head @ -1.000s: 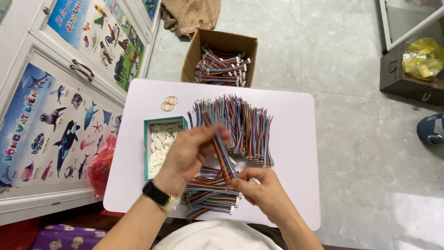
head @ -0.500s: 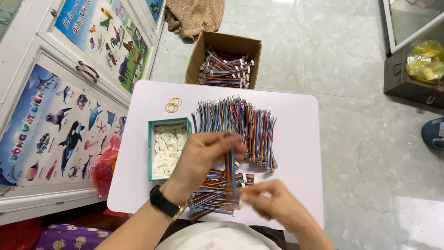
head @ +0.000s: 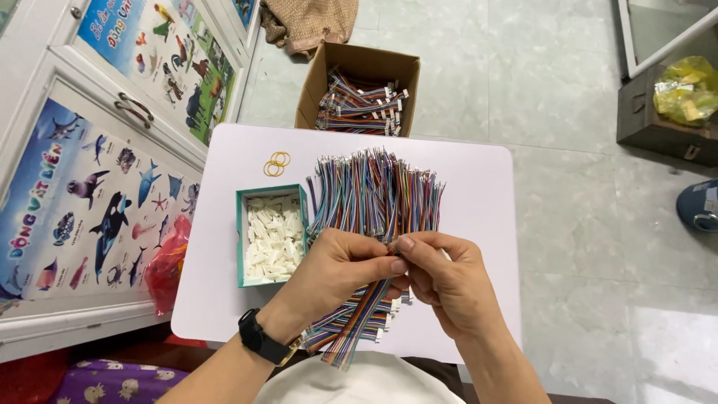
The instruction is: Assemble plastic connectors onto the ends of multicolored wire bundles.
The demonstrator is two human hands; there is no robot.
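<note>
Pinching one end of a multicoloured ribbon wire strip [head: 359, 318] between thumb and fingertips of the left hand [head: 340, 273], black watch [head: 259, 338] on that wrist. Meeting it from the other side with the right hand [head: 449, 280], thumb and forefinger closed on the same small end piece, fingertips of both hands touching just above the middle of the table [head: 479, 179]. Trailing down from the grip toward the body, the held strip, crossing a loose stack of finished strips [head: 370, 329] with white connectors lying at the near table edge. Fanned out just beyond the hands, a broad pile of bare-ended coloured wire strips [head: 378, 191], tips pointing away. Sitting just left of that pile, touching or nearly so, a teal tray [head: 241, 224] filled with small white plastic connector housings [head: 273, 239]. Lying farther back on the table, near the tray's far corner, a few yellow rubber bands [head: 276, 163]. Standing on the tiled floor just behind the table, an open cardboard box [head: 359, 63] holding bundled wire harnesses [head: 363, 112]. Leaning along the left, white cabinet doors with animal posters [head: 90, 202]. Resting at far right, a dark wooden crate [head: 658, 127] with a yellow bag [head: 688, 90] on top.
</note>
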